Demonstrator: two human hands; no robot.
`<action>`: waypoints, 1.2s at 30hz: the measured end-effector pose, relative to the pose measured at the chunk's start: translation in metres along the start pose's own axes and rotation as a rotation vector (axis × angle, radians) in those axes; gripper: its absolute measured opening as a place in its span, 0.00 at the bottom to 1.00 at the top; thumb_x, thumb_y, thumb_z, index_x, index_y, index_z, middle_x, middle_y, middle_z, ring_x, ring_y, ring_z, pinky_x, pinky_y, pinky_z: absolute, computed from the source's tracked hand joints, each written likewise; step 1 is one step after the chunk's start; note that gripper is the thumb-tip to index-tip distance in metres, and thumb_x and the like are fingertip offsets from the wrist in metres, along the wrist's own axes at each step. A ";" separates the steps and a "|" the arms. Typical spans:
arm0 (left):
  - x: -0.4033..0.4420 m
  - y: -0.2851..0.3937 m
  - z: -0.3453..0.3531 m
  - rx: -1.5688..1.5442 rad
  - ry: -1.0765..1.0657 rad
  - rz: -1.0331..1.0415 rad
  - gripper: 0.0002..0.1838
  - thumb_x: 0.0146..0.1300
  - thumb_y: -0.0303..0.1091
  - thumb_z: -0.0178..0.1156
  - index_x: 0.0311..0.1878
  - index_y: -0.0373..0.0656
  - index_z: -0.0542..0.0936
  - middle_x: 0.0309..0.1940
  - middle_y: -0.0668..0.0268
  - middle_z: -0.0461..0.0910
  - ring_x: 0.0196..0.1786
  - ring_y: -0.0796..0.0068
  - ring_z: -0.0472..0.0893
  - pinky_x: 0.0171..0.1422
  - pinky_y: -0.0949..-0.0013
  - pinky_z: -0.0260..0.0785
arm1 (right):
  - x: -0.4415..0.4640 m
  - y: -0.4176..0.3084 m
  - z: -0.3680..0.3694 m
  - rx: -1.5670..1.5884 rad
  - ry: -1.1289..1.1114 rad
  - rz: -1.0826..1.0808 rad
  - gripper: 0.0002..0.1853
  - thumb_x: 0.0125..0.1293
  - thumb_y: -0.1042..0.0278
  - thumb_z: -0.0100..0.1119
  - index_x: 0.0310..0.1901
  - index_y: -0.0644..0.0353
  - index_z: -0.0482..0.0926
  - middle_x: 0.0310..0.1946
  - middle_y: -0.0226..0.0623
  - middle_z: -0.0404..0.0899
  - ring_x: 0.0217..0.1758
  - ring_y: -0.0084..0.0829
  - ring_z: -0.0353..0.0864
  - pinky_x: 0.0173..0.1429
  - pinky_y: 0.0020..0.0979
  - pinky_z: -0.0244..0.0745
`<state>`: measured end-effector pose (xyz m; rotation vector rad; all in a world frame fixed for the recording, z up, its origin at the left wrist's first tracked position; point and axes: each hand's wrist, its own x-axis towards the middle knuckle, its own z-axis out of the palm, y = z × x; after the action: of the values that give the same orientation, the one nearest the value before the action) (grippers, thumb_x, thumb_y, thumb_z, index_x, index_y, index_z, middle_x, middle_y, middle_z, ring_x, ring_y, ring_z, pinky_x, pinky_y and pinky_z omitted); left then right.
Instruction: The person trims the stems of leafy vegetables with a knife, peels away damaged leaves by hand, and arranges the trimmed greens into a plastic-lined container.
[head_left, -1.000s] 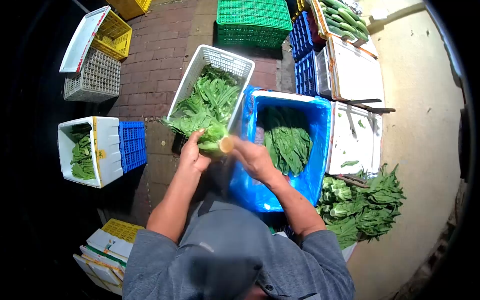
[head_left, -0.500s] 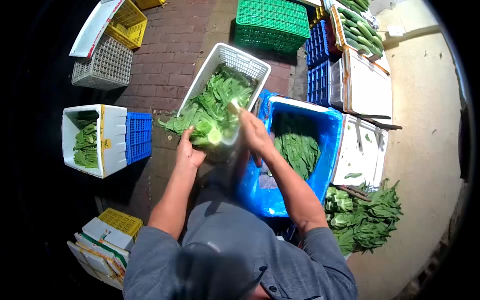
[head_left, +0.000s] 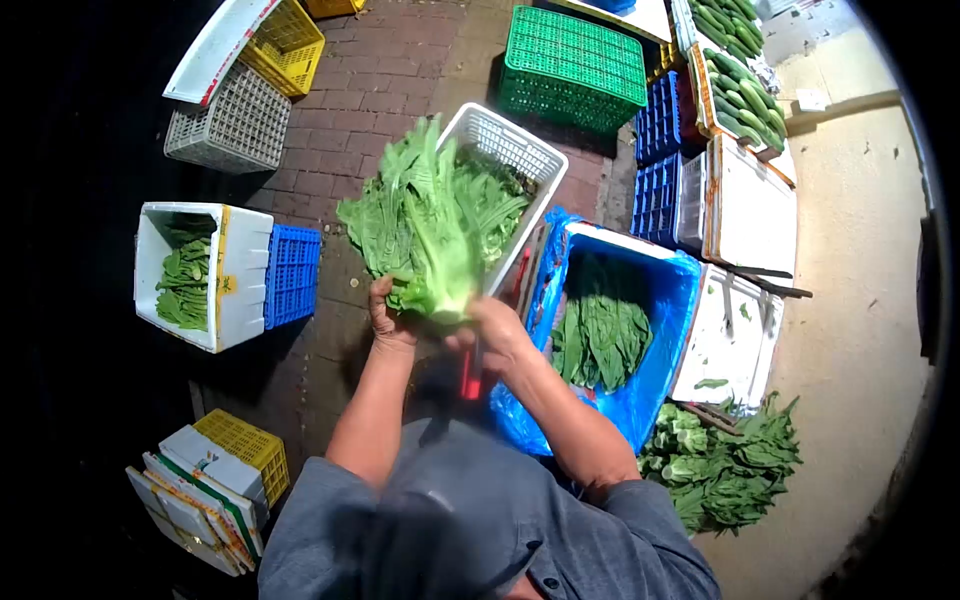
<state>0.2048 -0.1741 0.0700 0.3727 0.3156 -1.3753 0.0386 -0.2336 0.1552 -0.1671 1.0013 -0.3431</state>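
Observation:
My left hand (head_left: 393, 315) is closed around the lower left side of a head of leafy lettuce (head_left: 440, 250), its leaves pointing away from me and its pale cut base toward me. At the base's right side is my right hand (head_left: 498, 335), its fingers curled on a red-handled knife (head_left: 471, 377); motion smears it and the blade is hardly visible. Behind the lettuce stands a white slotted basket (head_left: 553, 165) holding more of the same greens, partly hidden by the held leaves.
To the right, a box lined with blue plastic (head_left: 675, 275) contains dark leafy greens (head_left: 602, 335). A pile of greens (head_left: 715, 460) lies beyond it. Green crates (head_left: 575, 70) stand ahead, cucumbers (head_left: 745, 100) far right. A white foam box (head_left: 245, 275) with greens sits left.
Both hands have drawn nearer to me with the lettuce, which has risen from the basket and now stands leaves-up in view. My right hand has moved down and left to its base.

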 end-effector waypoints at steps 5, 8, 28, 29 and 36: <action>-0.015 -0.003 0.061 0.003 -0.267 -0.035 0.47 0.51 0.42 0.67 0.75 0.38 0.60 0.68 0.49 0.69 0.67 0.48 0.73 0.73 0.43 0.66 | -0.048 -0.017 0.011 -0.355 -0.067 -0.164 0.19 0.63 0.71 0.57 0.56 0.63 0.77 0.33 0.34 0.81 0.25 0.20 0.74 0.31 0.23 0.70; -0.025 -0.006 0.072 0.130 -0.274 -0.025 0.54 0.50 0.60 0.67 0.77 0.44 0.57 0.70 0.47 0.65 0.67 0.43 0.71 0.70 0.37 0.65 | -0.080 -0.022 0.011 -0.508 -0.096 -0.427 0.23 0.63 0.70 0.60 0.61 0.66 0.74 0.43 0.39 0.81 0.40 0.24 0.78 0.46 0.25 0.74; -0.001 0.024 -0.047 0.285 -0.091 -0.135 0.35 0.63 0.49 0.65 0.70 0.44 0.70 0.63 0.57 0.77 0.63 0.53 0.77 0.66 0.46 0.72 | -0.053 -0.049 -0.056 -0.710 0.299 -0.942 0.23 0.67 0.76 0.59 0.63 0.70 0.71 0.48 0.35 0.80 0.40 0.25 0.81 0.45 0.27 0.77; 0.000 0.029 -0.051 0.273 -0.097 -0.135 0.32 0.61 0.37 0.66 0.68 0.39 0.72 0.63 0.55 0.77 0.63 0.53 0.77 0.69 0.47 0.70 | -0.021 -0.042 -0.075 -0.810 0.303 -0.904 0.25 0.67 0.73 0.60 0.64 0.71 0.70 0.47 0.36 0.80 0.39 0.26 0.80 0.44 0.27 0.77; -0.001 -0.013 0.012 0.786 0.035 -0.315 0.28 0.61 0.28 0.66 0.65 0.37 0.71 0.57 0.59 0.79 0.56 0.61 0.81 0.59 0.55 0.77 | -0.026 0.002 -0.090 -0.920 0.329 -0.705 0.35 0.62 0.58 0.67 0.66 0.69 0.70 0.59 0.50 0.78 0.63 0.37 0.77 0.66 0.35 0.71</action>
<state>0.1918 -0.1805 0.0807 1.0275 -0.1667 -1.7740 -0.0497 -0.2206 0.1276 -1.3528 1.3528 -0.5345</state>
